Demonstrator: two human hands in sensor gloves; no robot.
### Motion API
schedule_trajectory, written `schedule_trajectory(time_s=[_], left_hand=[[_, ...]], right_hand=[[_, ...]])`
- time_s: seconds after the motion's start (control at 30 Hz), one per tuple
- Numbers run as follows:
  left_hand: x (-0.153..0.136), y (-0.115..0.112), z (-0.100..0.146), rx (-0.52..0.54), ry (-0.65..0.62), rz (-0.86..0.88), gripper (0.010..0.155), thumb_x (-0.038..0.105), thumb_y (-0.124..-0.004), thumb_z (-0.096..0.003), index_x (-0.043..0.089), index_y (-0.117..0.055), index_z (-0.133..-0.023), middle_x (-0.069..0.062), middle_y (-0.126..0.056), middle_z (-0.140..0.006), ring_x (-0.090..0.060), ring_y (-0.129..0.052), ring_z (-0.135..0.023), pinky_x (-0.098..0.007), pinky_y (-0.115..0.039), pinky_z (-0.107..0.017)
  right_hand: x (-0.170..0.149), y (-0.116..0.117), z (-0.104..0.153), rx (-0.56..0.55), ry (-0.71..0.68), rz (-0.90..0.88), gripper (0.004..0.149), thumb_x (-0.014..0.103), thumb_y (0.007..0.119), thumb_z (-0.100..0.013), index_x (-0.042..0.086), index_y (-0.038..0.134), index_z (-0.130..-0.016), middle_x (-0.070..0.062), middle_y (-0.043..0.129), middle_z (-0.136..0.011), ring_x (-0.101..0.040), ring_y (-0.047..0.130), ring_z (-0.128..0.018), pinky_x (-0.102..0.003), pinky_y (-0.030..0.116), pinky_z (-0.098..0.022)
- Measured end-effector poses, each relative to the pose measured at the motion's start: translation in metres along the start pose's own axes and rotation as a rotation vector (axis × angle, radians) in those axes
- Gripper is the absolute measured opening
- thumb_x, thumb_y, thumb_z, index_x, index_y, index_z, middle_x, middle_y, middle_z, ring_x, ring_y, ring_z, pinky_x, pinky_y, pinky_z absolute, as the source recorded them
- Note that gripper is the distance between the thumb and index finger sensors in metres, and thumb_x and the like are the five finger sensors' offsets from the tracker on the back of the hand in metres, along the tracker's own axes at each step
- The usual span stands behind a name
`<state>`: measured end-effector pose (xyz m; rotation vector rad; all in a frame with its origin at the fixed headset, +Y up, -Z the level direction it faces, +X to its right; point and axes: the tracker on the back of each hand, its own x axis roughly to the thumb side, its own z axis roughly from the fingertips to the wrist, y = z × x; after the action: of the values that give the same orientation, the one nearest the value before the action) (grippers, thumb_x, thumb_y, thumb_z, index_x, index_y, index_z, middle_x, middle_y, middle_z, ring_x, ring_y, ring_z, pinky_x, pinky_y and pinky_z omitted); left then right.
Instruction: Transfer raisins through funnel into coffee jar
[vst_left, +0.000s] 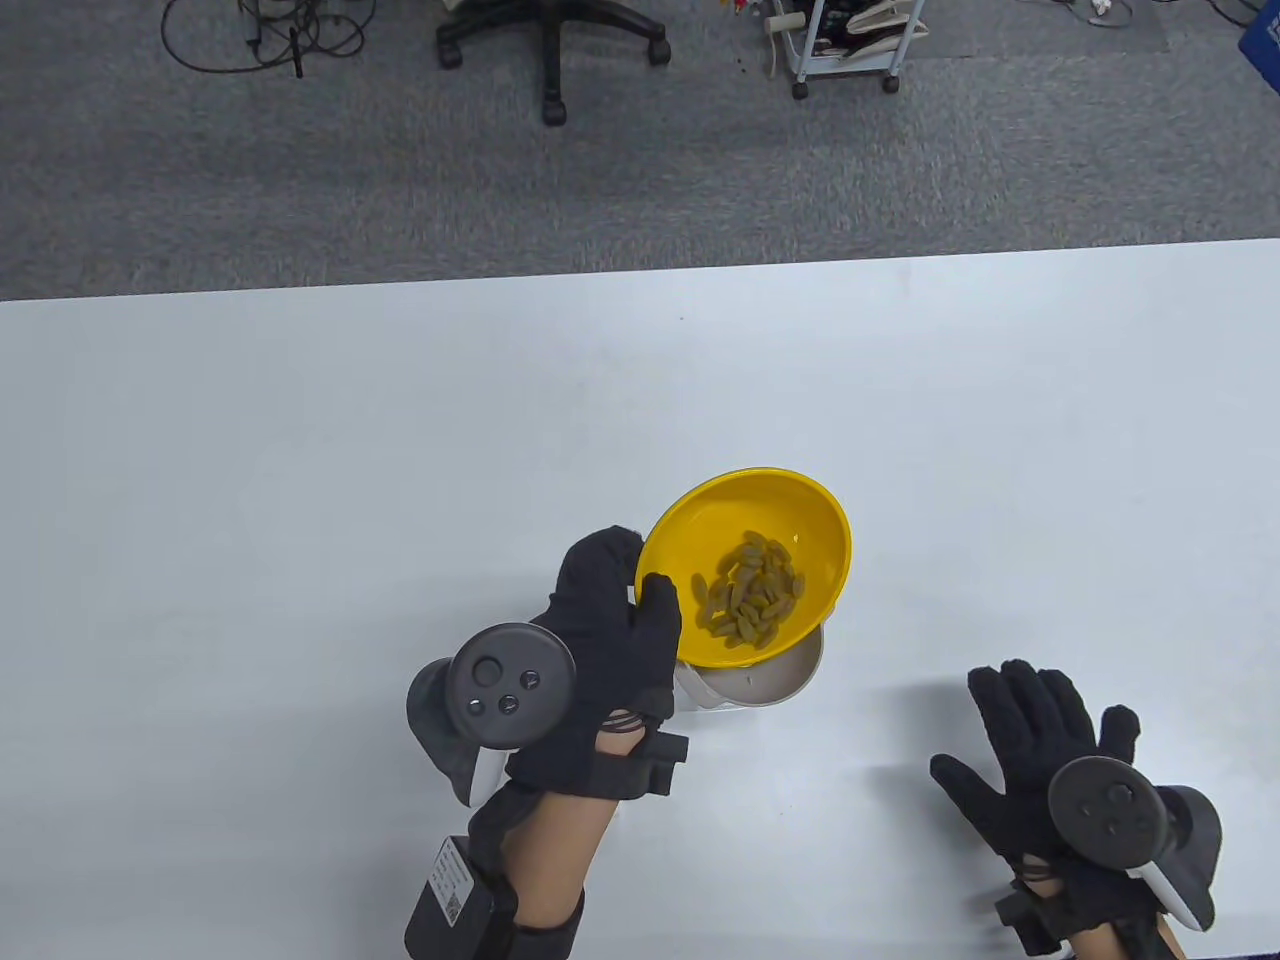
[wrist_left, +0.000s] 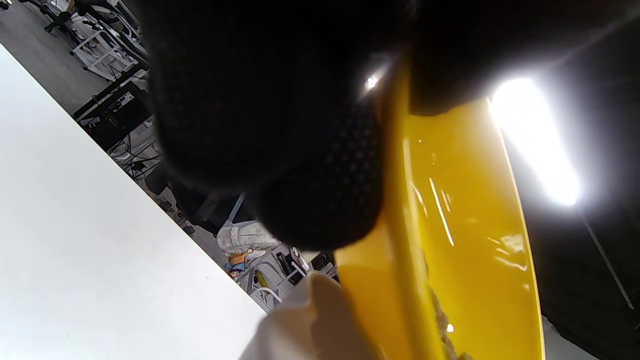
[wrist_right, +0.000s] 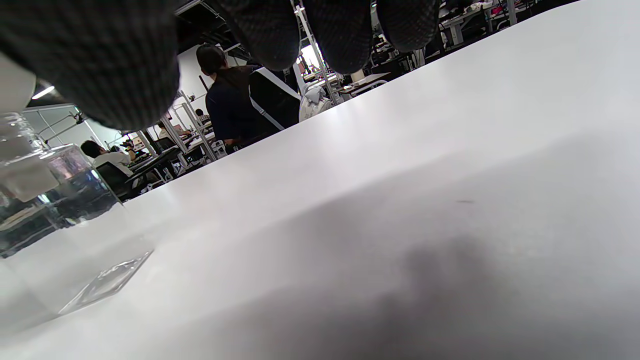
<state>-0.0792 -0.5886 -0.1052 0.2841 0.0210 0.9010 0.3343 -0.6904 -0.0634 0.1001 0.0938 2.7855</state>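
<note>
My left hand (vst_left: 620, 610) grips the left rim of a yellow bowl (vst_left: 800, 520) and holds it tilted above a white funnel (vst_left: 770, 680). Greenish raisins (vst_left: 750, 600) lie heaped in the bowl's lower part, toward the funnel. In the left wrist view my gloved fingers (wrist_left: 300, 150) pinch the bowl's rim (wrist_left: 400, 225), with the funnel's white edge (wrist_left: 320, 320) below. The glass jar (wrist_right: 45, 190) shows at the left of the right wrist view; the funnel hides it in the table view. My right hand (vst_left: 1030, 750) rests open on the table at the right, holding nothing.
The white table (vst_left: 300, 450) runs wide to the left, right and far side of the bowl. Beyond its far edge are grey carpet, an office chair base (vst_left: 550, 50) and a small wheeled cart (vst_left: 845, 45).
</note>
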Motion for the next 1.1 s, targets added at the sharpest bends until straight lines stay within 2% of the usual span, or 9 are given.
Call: schedule_trajectory(time_s=[1.1], left_hand=[[0.01,-0.003,0.007,0.002,-0.067,-0.028,0.041,0.038,-0.088,-0.0511,0.027,-0.066,-0.084,-0.004,-0.086,-0.094,-0.021,-0.119,-0.042,-0.028,-0.106,-0.032]], right_hand=[[0.0,0.0,0.001,0.014,0.005,-0.026,0.083,0.066,0.083,-0.039,0.028,0.057,-0.108,-0.013,0.058,-0.117,-0.045,0.053,-0.109,-0.079,0.028,-0.069]])
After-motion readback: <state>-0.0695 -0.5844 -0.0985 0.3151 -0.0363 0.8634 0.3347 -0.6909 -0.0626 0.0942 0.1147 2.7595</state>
